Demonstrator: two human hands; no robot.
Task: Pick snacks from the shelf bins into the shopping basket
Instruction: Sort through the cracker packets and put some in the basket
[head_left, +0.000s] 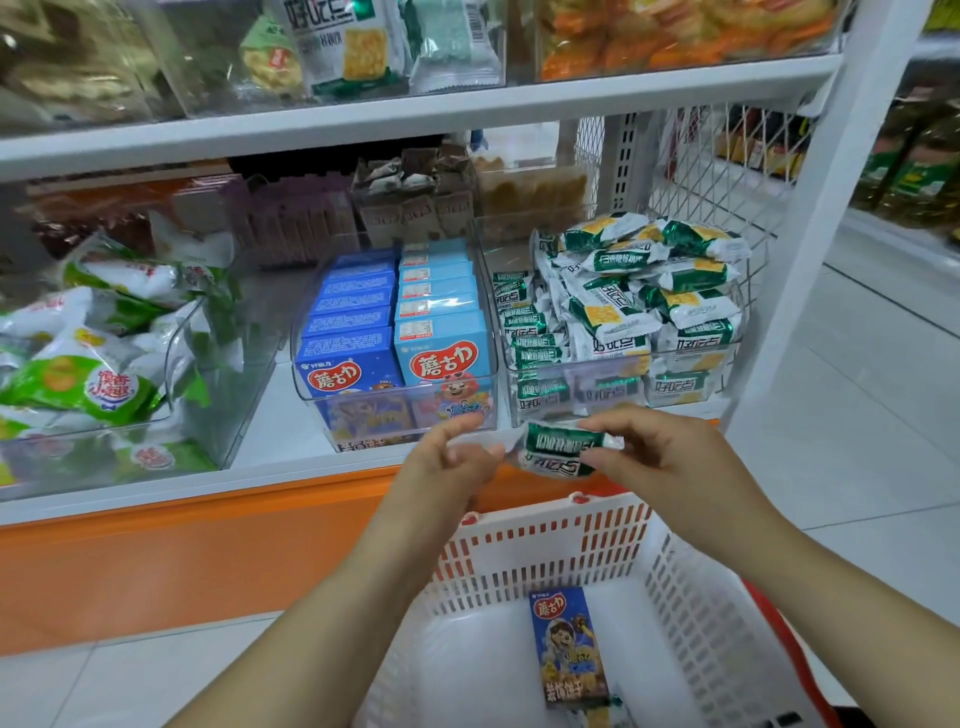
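Crinkly green foil packets (558, 448) in right hand (657, 460), slotted plastic basket (545, 543)

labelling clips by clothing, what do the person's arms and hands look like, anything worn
The left forearm and right forearm are bare, with no sleeves in view. The left hand and right hand show no gloves, rings, watch or bracelet.

Retail shop, snack aisle. White tiered shelving (415, 111) on an orange base panel (208, 561). Clear plastic bins (306, 400) hold many identical items: blue biscuit boxes (353, 332), green-and-white snack packets (623, 312), green bagged snacks (78, 384). White slotted shopping basket (545, 551) in front. Tiled floor (883, 415); further stocked shelves (924, 171) at right.
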